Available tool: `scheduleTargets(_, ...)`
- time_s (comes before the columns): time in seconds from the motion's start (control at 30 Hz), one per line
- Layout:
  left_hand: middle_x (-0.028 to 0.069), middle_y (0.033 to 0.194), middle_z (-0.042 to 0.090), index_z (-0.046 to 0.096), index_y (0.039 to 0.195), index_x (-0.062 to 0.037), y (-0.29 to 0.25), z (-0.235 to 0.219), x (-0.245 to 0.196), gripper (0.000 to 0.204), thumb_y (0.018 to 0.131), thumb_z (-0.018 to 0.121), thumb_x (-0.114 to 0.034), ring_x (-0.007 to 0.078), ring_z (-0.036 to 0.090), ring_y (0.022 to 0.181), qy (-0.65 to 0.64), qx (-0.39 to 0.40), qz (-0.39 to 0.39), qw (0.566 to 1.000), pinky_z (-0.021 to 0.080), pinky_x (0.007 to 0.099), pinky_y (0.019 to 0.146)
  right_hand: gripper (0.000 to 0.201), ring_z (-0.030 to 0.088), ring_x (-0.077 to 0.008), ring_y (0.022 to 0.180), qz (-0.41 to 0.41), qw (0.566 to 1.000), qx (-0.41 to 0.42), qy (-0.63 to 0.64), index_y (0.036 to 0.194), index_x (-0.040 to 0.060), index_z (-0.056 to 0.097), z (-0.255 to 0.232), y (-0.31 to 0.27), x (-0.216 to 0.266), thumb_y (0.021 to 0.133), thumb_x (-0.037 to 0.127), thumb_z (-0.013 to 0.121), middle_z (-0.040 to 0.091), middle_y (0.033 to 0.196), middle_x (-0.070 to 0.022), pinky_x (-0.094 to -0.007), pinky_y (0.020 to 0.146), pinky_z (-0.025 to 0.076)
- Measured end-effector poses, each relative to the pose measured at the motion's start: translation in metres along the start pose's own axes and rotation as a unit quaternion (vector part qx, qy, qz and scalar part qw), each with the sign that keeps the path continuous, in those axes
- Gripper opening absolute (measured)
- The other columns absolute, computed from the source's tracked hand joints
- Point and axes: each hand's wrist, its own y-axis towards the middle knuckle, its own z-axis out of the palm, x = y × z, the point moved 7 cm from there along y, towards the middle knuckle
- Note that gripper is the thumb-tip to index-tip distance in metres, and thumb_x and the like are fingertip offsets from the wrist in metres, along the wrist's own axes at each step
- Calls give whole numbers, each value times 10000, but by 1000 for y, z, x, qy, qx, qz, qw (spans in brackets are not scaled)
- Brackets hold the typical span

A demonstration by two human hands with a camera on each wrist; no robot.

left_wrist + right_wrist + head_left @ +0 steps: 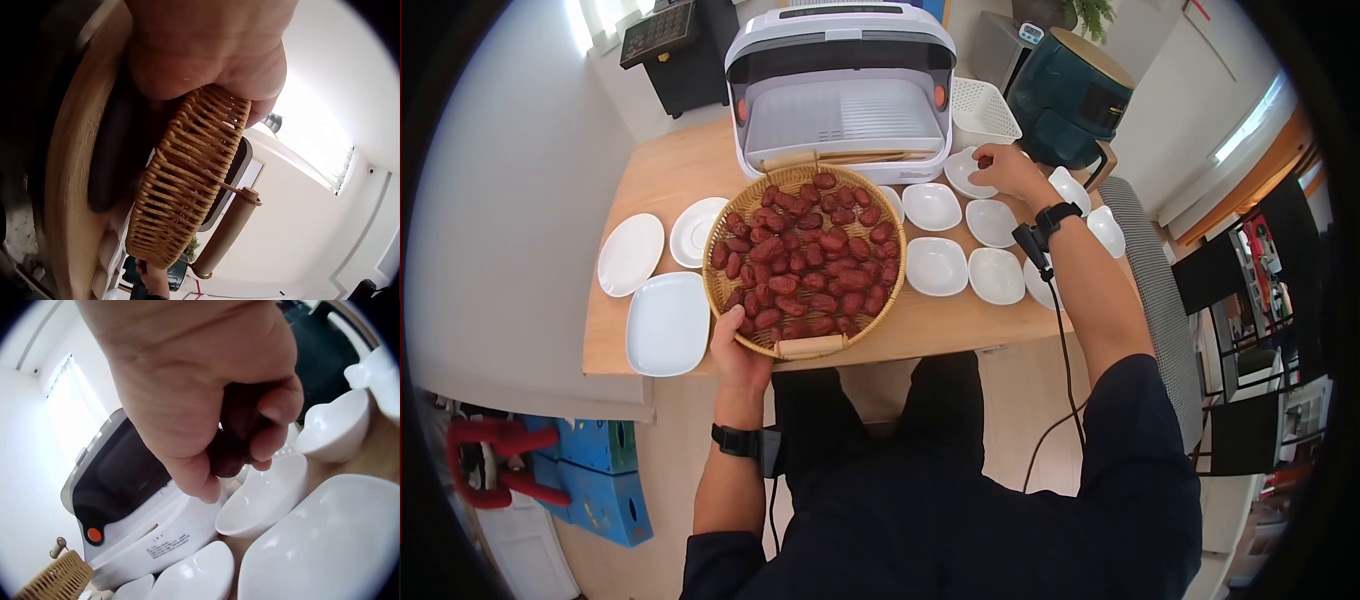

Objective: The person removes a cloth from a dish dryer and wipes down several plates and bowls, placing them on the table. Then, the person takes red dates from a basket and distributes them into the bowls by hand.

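Observation:
A round wicker basket (pixel 187 181) full of red dates (pixel 800 260) is held by its near left rim in my left hand (pixel 740 355). The basket is tilted towards me, and wooden handles stand at its near and far sides. My right hand (pixel 1015 172) is over the small white bowl (pixel 960 178) in the back row. Dark red dates (pixel 234 431) are pinched between its thumb and fingers, as the right wrist view shows. That bowl (pixel 265 494) lies just under the fingertips. Its bottom is partly hidden by the hand in the head view.
Several white bowls (pixel 936 267) stand in rows at the right of the wooden table (pixel 880 355). White plates (pixel 668 325) lie at the left. Behind are a white cabinet with a dark lid (pixel 840 120), a white perforated basket (pixel 985 112) and a green air fryer (pixel 1060 105).

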Motion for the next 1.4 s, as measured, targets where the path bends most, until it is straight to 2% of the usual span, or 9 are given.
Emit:
scheduleTargets(0.3, 163, 1518, 514, 384, 1544, -15, -3, 7, 3, 652, 936, 562, -165, 326, 517, 1383, 12, -3, -16, 1000, 408, 486, 1182, 541, 711, -330, 1051, -2, 983, 39, -177, 1188, 55, 740, 21, 20, 2, 747, 368, 770, 754, 1140, -151, -392, 904, 551)
scheduleTargets(0.63, 156, 1504, 529, 397, 1536, -16, -3, 3, 3, 645, 935, 564, -181, 320, 533, 1370, 16, 2, -21, 1000, 428, 476, 1165, 485, 726, -349, 1030, 10, 994, 72, -85, 1173, 40, 764, 19, 32, -12, 793, 340, 736, 762, 1135, -170, -374, 908, 564)
scheduleTargets(0.7, 154, 1500, 533, 402, 1533, -18, -3, 2, 4, 642, 934, 565, -183, 317, 540, 1363, 18, 0, -26, 1000, 437, 473, 1156, 379, 739, -266, 816, -17, 993, -19, -111, 1099, -3, 777, 6, 37, -17, 820, 247, 719, 777, 928, -166, -346, 743, 578)
scheduleTargets(0.9, 151, 1496, 537, 398, 1534, -23, -4, 8, 3, 644, 930, 558, -178, 315, 553, 1350, 0, 10, -24, 1000, 456, 471, 1135, 252, 613, -131, 619, 118, 993, 10, -12, 1017, 6, 781, -31, 23, -32, 837, 156, 688, 708, 751, -65, -283, 535, 480)
scheduleTargets(1.03, 164, 1513, 521, 379, 1543, -6, -2, 13, 1, 657, 934, 559, -178, 326, 533, 1373, 3, 22, -22, 1000, 424, 483, 1171, 215, 688, -164, 761, 107, 993, -13, 50, 987, 11, 793, -42, 4, -3, 844, 130, 686, 751, 829, -113, -292, 693, 538)
scheduleTargets(1.1, 170, 1519, 515, 373, 1545, 1, -5, 13, -1, 662, 936, 561, -176, 329, 526, 1381, 2, 19, -20, 1000, 412, 489, 1183, 201, 593, -88, 646, -51, 988, -3, 146, 1026, -2, 769, -31, -11, 55, 899, 134, 692, 701, 782, -43, -257, 581, 483)
scheduleTargets(1.17, 181, 1525, 507, 365, 1549, 8, -3, 9, 0, 661, 942, 556, -169, 332, 519, 1389, 8, 18, -20, 1000, 399, 498, 1195, 197, 603, -69, 716, -107, 975, 66, 185, 1037, 3, 761, -19, -54, 133, 929, 157, 700, 708, 840, -25, -247, 635, 491)
scheduleTargets(1.3, 189, 1522, 507, 377, 1537, 23, -3, 16, -3, 645, 945, 549, -169, 337, 521, 1386, 23, 21, -17, 999, 401, 500, 1193, 344, 676, -240, 830, -353, 923, 144, 53, 1158, 61, 732, 27, -121, 239, 865, 233, 791, 708, 945, -80, -337, 738, 545)
scheduleTargets(1.4, 181, 1514, 520, 393, 1529, 25, -2, 13, -2, 644, 941, 559, -177, 330, 526, 1380, 27, 24, -25, 999, 406, 489, 1188, 577, 687, -356, 879, -376, 915, 121, -83, 1285, 90, 672, 63, -146, 260, 789, 329, 845, 668, 1081, -136, -415, 775, 562)
